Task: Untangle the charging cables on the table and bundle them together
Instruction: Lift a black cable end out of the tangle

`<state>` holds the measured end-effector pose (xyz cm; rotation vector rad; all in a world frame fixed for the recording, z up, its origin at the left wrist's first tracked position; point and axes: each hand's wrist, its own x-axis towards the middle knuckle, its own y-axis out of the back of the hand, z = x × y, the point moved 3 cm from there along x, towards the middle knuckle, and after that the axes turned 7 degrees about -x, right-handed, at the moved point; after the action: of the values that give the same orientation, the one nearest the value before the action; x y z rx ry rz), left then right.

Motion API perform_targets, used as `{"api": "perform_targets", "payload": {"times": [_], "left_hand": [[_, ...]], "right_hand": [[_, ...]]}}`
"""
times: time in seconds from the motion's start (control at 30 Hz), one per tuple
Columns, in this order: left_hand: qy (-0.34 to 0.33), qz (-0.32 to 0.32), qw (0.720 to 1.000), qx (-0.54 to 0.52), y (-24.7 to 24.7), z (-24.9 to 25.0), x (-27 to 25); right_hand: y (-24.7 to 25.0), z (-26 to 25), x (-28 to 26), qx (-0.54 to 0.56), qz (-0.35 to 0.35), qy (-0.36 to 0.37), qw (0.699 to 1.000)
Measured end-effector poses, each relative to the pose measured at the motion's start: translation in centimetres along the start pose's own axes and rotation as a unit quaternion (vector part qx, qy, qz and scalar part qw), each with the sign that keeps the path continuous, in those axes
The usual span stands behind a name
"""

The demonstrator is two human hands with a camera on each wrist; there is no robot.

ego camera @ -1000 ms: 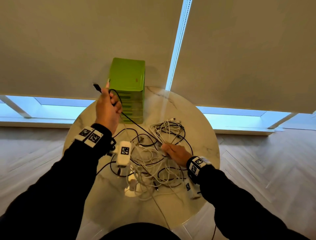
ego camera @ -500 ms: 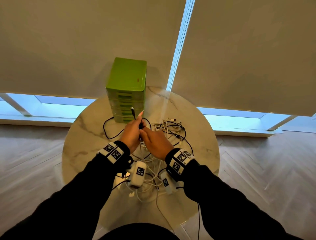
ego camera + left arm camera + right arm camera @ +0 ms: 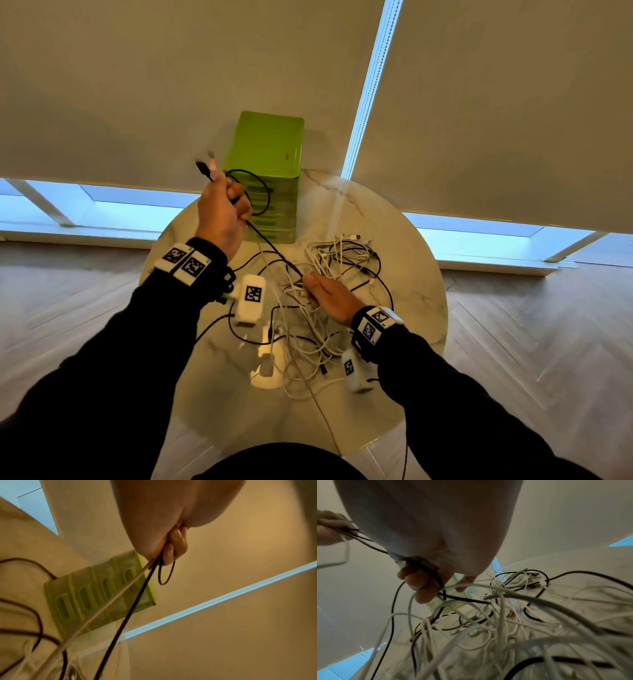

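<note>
A tangle of white and black charging cables lies on the round marble table. My left hand is raised in front of the green drawer unit. It grips a black cable near its plug ends, with one loop hanging beside the fist. In the left wrist view my left hand also holds a pale cable. The black cable runs taut down to my right hand, low over the tangle. In the right wrist view my right hand curls round the black cable and white strands of the tangle.
The green drawer unit stands at the table's far edge, against drawn window blinds. White tagged camera units hang under both wrists, close to the cables. Bare marble shows to the right of the tangle. The table's near edge is at my body.
Half a second ago both hands met in front of the drawers. My left hand has since risen up and left with the cable ends. My right hand has dropped to the tangle, drawing the black cable taut.
</note>
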<state>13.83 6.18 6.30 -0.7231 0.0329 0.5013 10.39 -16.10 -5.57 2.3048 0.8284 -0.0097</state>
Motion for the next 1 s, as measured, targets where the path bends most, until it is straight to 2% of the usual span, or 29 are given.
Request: {"api": "perform_targets", "payload": {"times": [0.1,0.2,0.27,0.37,0.4,0.43,0.57,0.67,0.77,0.8,0.87,1.0], "left_hand": [[-0.043,-0.006,0.998,0.036,-0.5,2.3,0.0],[-0.103,-0.015,0.987,0.121,-0.4,3.7,-0.5],[-0.132,-0.048,0.967,0.214,0.0,2.8,-1.2],[-0.091,-0.134,0.903,0.397,1.1,-1.1,-3.1],[-0.063,-0.147,0.887,0.433,1.5,-2.6,-3.8],[-0.032,-0.144,0.884,0.443,1.9,-3.8,-4.4],[0.076,-0.118,0.943,0.302,2.0,-6.7,-5.2],[0.132,-0.121,0.949,0.258,1.2,-7.0,-5.0],[0.176,-0.123,0.951,0.223,0.1,-7.8,-5.0],[0.167,-0.112,0.953,0.225,-0.3,-8.1,-4.9],[0.099,-0.106,0.953,0.264,-1.8,-8.5,-5.1],[-0.029,-0.147,0.934,0.324,-5.0,-9.2,-5.8]], "right_hand": [[0.3,1.2,0.9,-0.066,0.010,-0.008,0.998],[0.6,2.5,2.1,-0.189,-0.023,-0.053,0.980],[2.1,1.4,3.2,-0.207,0.019,-0.078,0.975],[4.6,-3.2,4.0,-0.136,0.112,-0.044,0.983],[4.8,-4.9,4.1,-0.111,0.128,-0.022,0.985],[4.9,-6.5,3.9,-0.089,0.133,0.003,0.987],[3.7,-9.5,2.7,-0.049,0.096,0.082,0.991],[3.6,-8.0,2.1,-0.025,0.077,0.090,0.993],[4.5,-6.7,0.7,-0.046,0.053,0.081,0.994],[4.9,-6.1,0.2,-0.063,0.041,0.077,0.994],[5.9,-4.6,-0.7,-0.101,0.035,0.070,0.992],[8.4,-0.2,-3.2,-0.115,0.092,0.007,0.989]]}}
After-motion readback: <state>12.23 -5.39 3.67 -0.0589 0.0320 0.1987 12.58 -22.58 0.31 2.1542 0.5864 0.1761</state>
